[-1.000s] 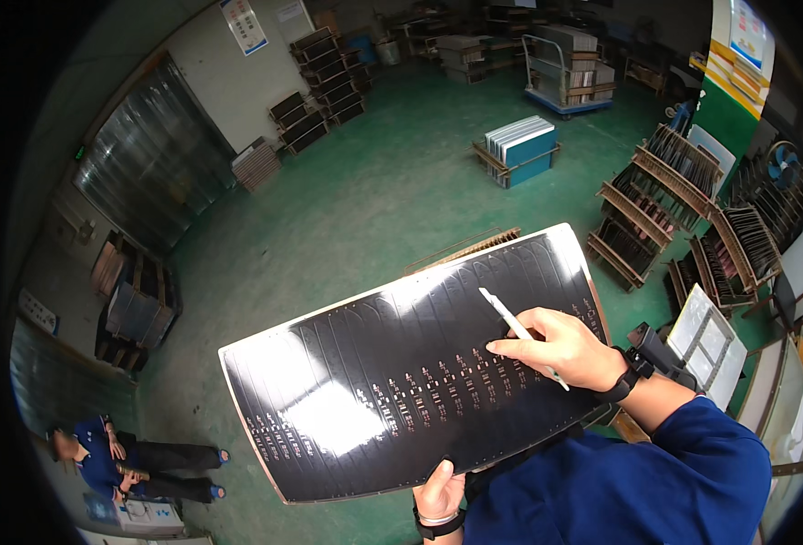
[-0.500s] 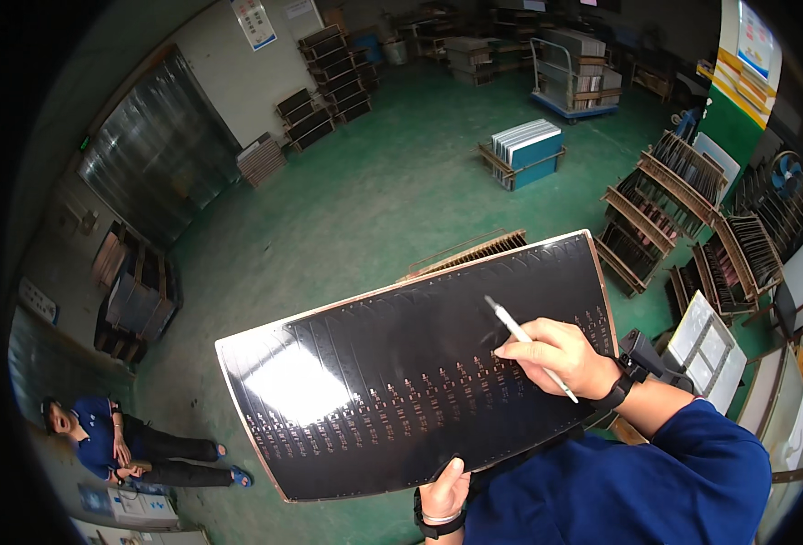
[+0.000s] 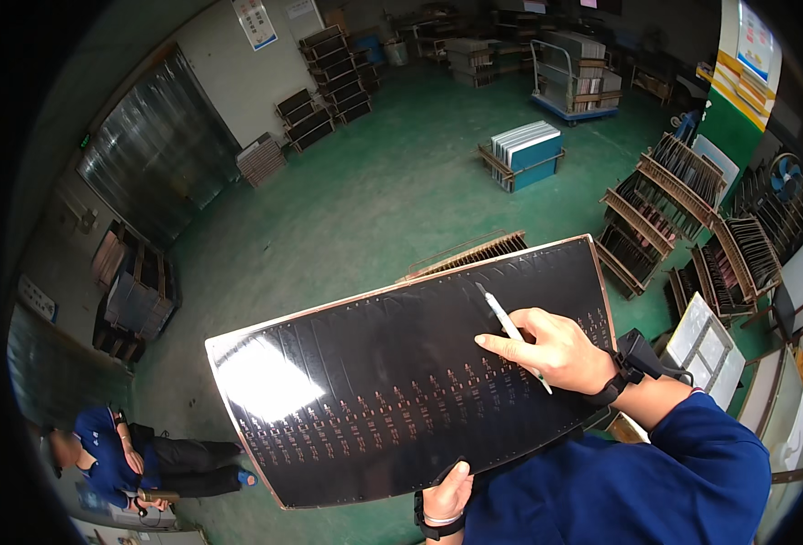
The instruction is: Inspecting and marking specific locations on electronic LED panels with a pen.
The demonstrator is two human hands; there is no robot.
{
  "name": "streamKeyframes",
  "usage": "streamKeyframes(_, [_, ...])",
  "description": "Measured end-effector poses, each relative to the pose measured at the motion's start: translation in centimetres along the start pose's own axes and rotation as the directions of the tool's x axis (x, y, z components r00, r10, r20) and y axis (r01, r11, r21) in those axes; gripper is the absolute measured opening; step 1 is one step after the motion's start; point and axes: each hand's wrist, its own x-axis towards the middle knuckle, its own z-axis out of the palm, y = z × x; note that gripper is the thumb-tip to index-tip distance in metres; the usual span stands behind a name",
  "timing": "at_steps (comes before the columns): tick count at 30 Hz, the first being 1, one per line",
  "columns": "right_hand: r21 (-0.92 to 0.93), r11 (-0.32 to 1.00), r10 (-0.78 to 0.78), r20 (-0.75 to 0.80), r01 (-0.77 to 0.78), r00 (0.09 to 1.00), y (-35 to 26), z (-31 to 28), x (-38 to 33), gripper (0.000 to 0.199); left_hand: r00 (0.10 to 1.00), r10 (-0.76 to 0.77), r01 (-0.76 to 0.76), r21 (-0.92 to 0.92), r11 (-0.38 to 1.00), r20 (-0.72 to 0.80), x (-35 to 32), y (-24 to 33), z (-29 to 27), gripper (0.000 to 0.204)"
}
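Note:
A large black circuit board panel (image 3: 401, 336) with copper-coloured edges and rows of small copper patterns is held up tilted before me. My left hand (image 3: 447, 495) grips its near edge, thumb on top; the fingers beneath are hidden. Over the panel's right part, my right hand (image 3: 551, 350) holds a slim white pen-like tool (image 3: 501, 313) between its fingers. The tool's dark, narrow tip points away from me, above the black surface. Whether the tip touches the panel I cannot tell. Bright light reflects off the panel's left end.
Just beyond the panel stands a slotted rack (image 3: 474, 254). More racks of dark panels (image 3: 665, 200) stand at the right, near a white framed board (image 3: 706, 350). A blue-sided crate of panels (image 3: 528, 154) and a loaded trolley (image 3: 574, 82) are farther off. Another person (image 3: 147, 454) stands at the left.
The panel has shifted slightly left and down. My right hand and the tool have moved a little left and away from me. The other person has moved closer, holding an object.

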Motion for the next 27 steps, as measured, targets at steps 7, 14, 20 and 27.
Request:
streamKeyframes(7, [-0.001, 1.0, -0.007, -0.02, 0.007, 1.0, 0.1, 0.1, -0.2, 0.041, 1.0, -0.002, 0.002, 0.013, 1.0, 0.006, 0.1, -0.1, -0.2, 0.047])
streamKeyframes(14, [-0.004, 1.0, 0.004, -0.047, -0.004, 0.999, 0.4, -0.1, 0.0, 0.038, 1.0, -0.005, 0.005, 0.015, 1.0, 0.012, 0.5, -0.2, 0.0, 0.045])
streamKeyframes(20, [0.467, 0.729, 0.552, 0.03, -0.5, 0.833, -0.2, 0.2, 0.8, 0.015, 0.987, -0.123, 0.135, 0.122, 0.983, -0.102, 1.9, 0.4, -0.4, 0.008])
streamKeyframes(27, [0.204, 0.943, 0.3, -0.179, -0.262, 0.937, 4.9, -1.5, 7.4, 0.033, 0.986, -0.101, 0.066, 0.249, 0.966, 0.132, 5.8, 5.1, -1.0, 0.036])
